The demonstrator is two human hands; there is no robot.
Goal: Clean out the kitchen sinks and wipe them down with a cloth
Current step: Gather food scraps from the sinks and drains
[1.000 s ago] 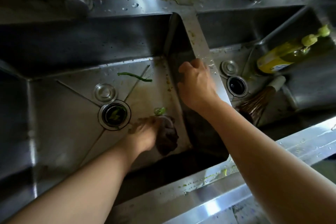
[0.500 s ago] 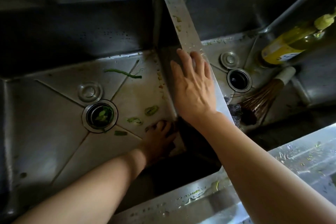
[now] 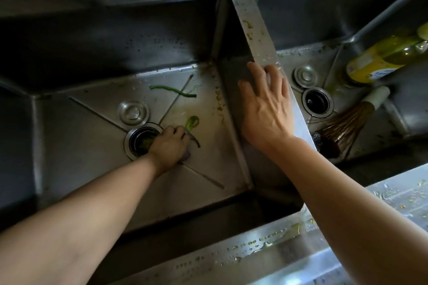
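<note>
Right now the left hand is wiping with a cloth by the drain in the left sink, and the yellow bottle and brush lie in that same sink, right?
Not quite. The head view shows the left hand with the cloth by the drain in the left sink, but the bottle and brush lie in the right sink.
</note>
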